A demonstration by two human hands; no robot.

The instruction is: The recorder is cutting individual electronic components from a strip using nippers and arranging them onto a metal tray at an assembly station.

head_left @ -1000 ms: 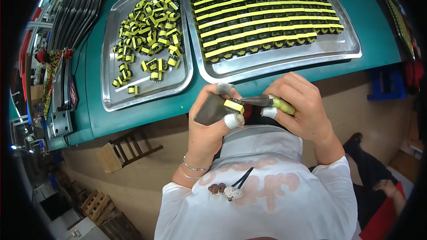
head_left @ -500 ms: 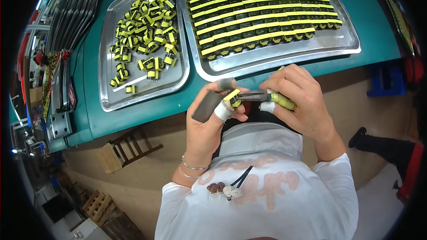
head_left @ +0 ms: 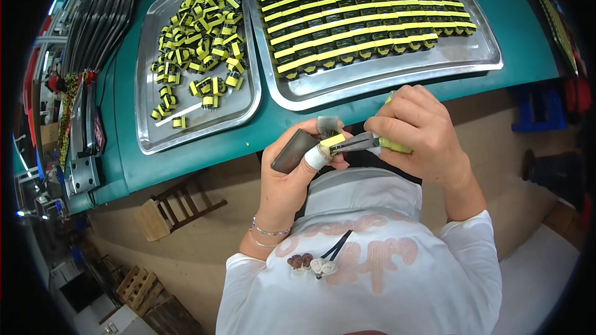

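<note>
Over the table's near edge, my left hand (head_left: 280, 185) pinches a small yellow-and-black transformer (head_left: 333, 141) between thumb and fingertips. White tape wraps its thumb, grey tape a finger. A dark flat rectangular block (head_left: 294, 151) also rests in this hand, between thumb and index finger. My right hand (head_left: 428, 133) is closed around pliers (head_left: 358, 142) with yellow-green wrapped handles. The jaws point left and meet the transformer's near right side; whether they grip a pin cannot be made out.
On the green table (head_left: 186, 166), a left metal tray (head_left: 144, 102) holds a loose heap of transformers. A right metal tray (head_left: 372, 82) carries them in tight rows. Dark strips (head_left: 102, 22) stand at far left. Below are a wooden stool (head_left: 177, 209) and a blue stool (head_left: 539, 110).
The transformer has turned in my left fingers, its yellow face now tilted differently. The pliers' jaws have rotated and dipped slightly. At the right edge, a person's dark-clothed leg has shifted.
</note>
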